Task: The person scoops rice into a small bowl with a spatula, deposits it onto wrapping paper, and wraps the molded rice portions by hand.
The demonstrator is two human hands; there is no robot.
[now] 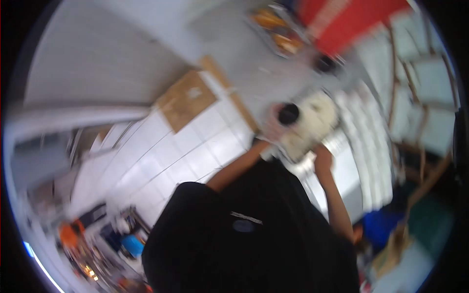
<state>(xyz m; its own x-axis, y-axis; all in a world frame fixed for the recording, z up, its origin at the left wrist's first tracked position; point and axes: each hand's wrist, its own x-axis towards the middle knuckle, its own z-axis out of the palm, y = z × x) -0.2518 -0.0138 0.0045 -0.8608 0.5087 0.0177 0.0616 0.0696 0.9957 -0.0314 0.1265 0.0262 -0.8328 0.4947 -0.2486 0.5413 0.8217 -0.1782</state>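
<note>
The picture is smeared by motion. A cream-coloured, fluffy-looking mass [315,119] lies in front of my body, in what looks like a clear tray or wrap. Beside it on the left is a round black object [288,114] over something pinkish and see-through. My left hand [266,145] is near the lower left of this pinkish thing, its fingers blurred and partly hidden. At the lower right edge of the cream mass is my right hand [323,158], seemingly touching it, its fingers too blurred to read.
White, ridged rows [369,141] run along the right side. A clear pack with orange contents [277,30] and a red sheet [342,22] are at the top. Brown cardboard [187,101] lies on white tiles [161,161] at left. Mixed items crowd the lower left.
</note>
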